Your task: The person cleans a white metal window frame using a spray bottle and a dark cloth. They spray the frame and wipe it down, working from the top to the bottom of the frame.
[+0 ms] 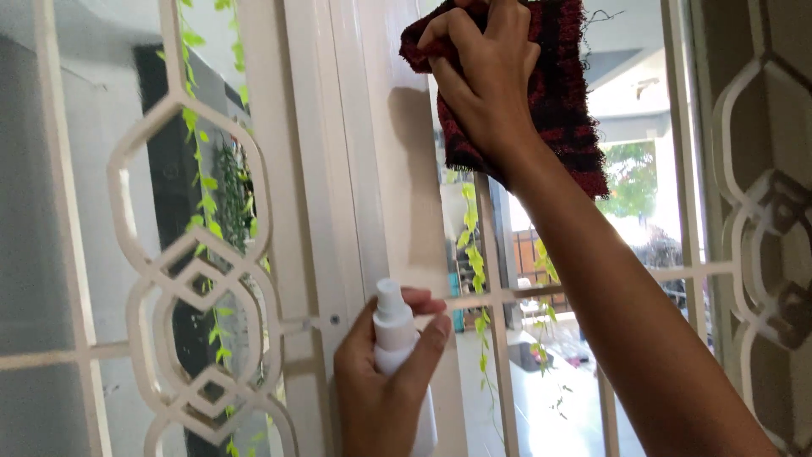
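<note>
The right hand (486, 80) is reaching up toward the top of the scene, its fingers spread and curled over a dark red and black fuzzy cleaning cloth (554, 101), pressing it flat against the glass pane (643, 127) of a white-framed door. The cloth is hanging down below the wrist, covering the upper part of the pane. Near the bottom centre, the left hand (381, 381) is wrapping around a small white plastic spray bottle (393, 330), fingers closed about its body and fingertips resting by the nozzle cap. The bottle is standing upright, just in front of the white vertical door frame (372, 169). To the left, a white ornamental metal grille (182, 279) is covering another pane, with green trailing vine leaves (203, 186) showing behind it.
</note>
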